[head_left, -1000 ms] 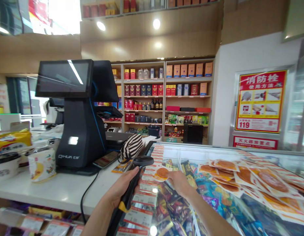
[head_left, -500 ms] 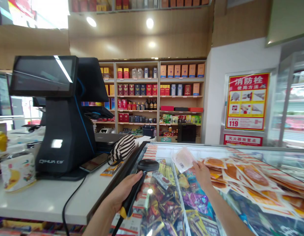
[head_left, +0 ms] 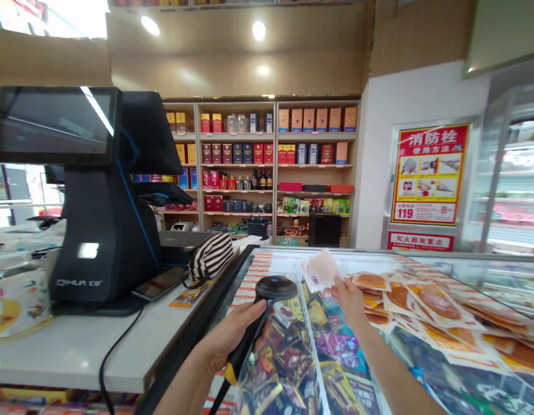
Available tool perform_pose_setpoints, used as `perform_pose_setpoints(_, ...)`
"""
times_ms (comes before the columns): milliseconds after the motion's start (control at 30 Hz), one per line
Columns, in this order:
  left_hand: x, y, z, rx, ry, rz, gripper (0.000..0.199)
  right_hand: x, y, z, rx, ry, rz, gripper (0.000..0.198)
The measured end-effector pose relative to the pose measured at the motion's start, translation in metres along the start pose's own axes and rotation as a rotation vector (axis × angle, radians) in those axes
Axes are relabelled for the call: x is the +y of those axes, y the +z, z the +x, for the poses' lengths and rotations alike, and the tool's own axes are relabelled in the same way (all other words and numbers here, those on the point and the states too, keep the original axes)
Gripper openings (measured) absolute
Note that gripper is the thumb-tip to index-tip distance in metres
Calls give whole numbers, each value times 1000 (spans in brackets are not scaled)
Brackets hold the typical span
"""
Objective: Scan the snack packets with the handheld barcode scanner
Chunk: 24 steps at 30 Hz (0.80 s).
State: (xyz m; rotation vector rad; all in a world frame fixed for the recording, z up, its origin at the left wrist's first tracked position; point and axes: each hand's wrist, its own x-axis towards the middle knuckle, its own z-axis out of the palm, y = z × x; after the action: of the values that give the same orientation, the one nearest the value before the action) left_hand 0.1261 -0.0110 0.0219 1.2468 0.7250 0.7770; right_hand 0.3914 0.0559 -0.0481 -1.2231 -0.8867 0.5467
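Observation:
My left hand [head_left: 238, 331] is wrapped around the handle of a black barcode scanner [head_left: 275, 287], whose yellow-trimmed grip trails a cord downward. In my right hand [head_left: 349, 297] a flat, clear-and-white packet [head_left: 321, 270] is pinched at its right corner, pale pinkish inside. The scanner head is to the left of the packet and lower, with a gap between them. Both hands are above a glass-topped freezer chest, where colourful wrapped packs [head_left: 284, 351] lie beneath the glass. Flat packets with round orange-brown contents [head_left: 435, 302] are spread to the right of my right hand.
On the left, a white counter [head_left: 89, 351] carries a black checkout terminal [head_left: 106, 230], a phone [head_left: 161, 282], a striped pouch [head_left: 211, 255] and a patterned tissue pack [head_left: 20, 300]. The scanner cord side borders the counter edge. Shelves of boxes [head_left: 238, 153] stand behind.
The scanner in my left hand has moved right, closer to the packet. My right hand still holds the packet, now slightly tilted. The view has shifted a little to the right.

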Motion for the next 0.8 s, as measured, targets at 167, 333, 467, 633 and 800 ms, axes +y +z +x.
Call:
perform_pose_setpoints(167,0,10,4,54,24,11,32,-11,-12,6,114,-113,-282,35)
perform_pose_setpoints(333,4,9,15,22,12,16,32,-33,-52,25,381,-338,-782,36)
perform_pose_setpoints(467,12,22,24,19,28,15,33,-40,-85,32,255,-505,-1147,33)
perform_pose_setpoints(633,13,42,36,-14,37,4,33,-31,-110,27,73,-424,-1462,32)
perform_pose_setpoints(800,6,54,45,7,37,-28,34,-18,-119,21,236,-455,-1458,33)
